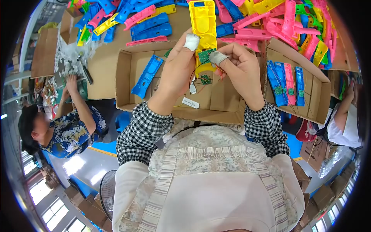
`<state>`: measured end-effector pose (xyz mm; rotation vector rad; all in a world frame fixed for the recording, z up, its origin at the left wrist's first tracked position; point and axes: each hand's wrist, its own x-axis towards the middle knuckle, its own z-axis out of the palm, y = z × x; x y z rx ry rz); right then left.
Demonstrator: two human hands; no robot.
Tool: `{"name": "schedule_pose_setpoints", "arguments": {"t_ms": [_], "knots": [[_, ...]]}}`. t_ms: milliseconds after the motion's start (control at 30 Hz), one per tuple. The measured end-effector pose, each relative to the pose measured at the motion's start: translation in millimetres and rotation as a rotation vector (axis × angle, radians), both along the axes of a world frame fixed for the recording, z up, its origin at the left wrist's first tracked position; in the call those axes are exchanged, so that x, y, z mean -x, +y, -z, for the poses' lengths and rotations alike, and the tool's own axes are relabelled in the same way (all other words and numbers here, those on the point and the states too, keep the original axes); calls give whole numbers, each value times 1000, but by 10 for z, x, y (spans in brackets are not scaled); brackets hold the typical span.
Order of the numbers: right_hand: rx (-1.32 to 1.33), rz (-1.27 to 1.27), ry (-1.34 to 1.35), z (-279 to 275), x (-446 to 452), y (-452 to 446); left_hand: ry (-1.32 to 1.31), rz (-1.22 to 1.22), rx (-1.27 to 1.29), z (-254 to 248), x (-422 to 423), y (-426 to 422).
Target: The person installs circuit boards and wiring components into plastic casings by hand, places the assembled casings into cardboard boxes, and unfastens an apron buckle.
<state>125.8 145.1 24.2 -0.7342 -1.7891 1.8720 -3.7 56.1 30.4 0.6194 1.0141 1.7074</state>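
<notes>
My left hand [176,71], its thumb wrapped in white, grips a yellow plastic shell [203,23] upright above a cardboard box [123,83]. A small green circuit board [206,56] with thin wires lies against the shell's lower part. My right hand [243,73], thumb in a greyish cover, pinches at the board's edge and its wires; the exact contact is hidden by the thumb. Inside the box below are a blue shell [147,76], another green board [205,79] and a white rounded piece [190,102] with a wire.
Blue, pink, yellow and green shells [270,23] are heaped along the far side. A second box [322,98] at right holds blue and pink shells with boards. A screwdriver-like tool [87,74] lies at left, near a co-worker [73,127]. Another person [346,120] sits at right.
</notes>
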Motion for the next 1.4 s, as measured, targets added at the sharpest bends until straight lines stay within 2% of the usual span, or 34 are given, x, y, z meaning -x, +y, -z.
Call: {"name": "schedule_pose_setpoints", "arguments": {"t_ms": [133,300,433,533,600,667,733,767,833,867,933,1067,1133,1167,1200,1267,1300,1333,1400], "knots": [[24,10,117,55,-34,-16,15,-34,-15,-35,-47,-10],[52,22,70,12,-33,-5,-142,-11,-19,-28,-30,-17],[-12,7,61,12,-31,2,-133,-3,-7,-34,-31,-36],[89,16,47,-2,-39,47,-19,3,-14,-37,-48,-16],[144,22,47,3,-44,53,304,-55,-94,-18,-131,13],[198,27,49,-14,-68,90,320,-41,-111,-20,-113,13],[93,-33,-197,-43,-116,121,327,-10,-109,-18,-116,-16],[95,-33,-197,-29,-119,123,326,-10,-106,-18,-122,-12],[-299,-59,-155,26,-117,108,242,-18,-55,-20,-140,-13],[-301,-59,-153,36,-101,91,244,-19,-58,-25,-144,-7],[85,-76,22,54,-80,24,206,-14,-19,-30,-173,-13],[2,-72,61,152,-79,60,165,-19,0,-41,-153,19],[-39,-153,157,180,-120,137,-61,-89,-162,-73,-117,48],[167,-185,206,136,-168,100,-104,-116,-172,-119,-80,42],[162,-191,211,147,-215,99,-99,-120,-178,-120,-38,36],[-13,-495,-45,199,-330,88,-182,-150,-214,-89,23,28],[205,-560,-161,59,-361,54,-190,-136,-205,-83,49,35],[209,-564,-161,9,-407,3,-189,-139,-201,-73,60,40],[651,-571,-67,-66,-485,-59,178,-177,-102,-29,87,79]]}}
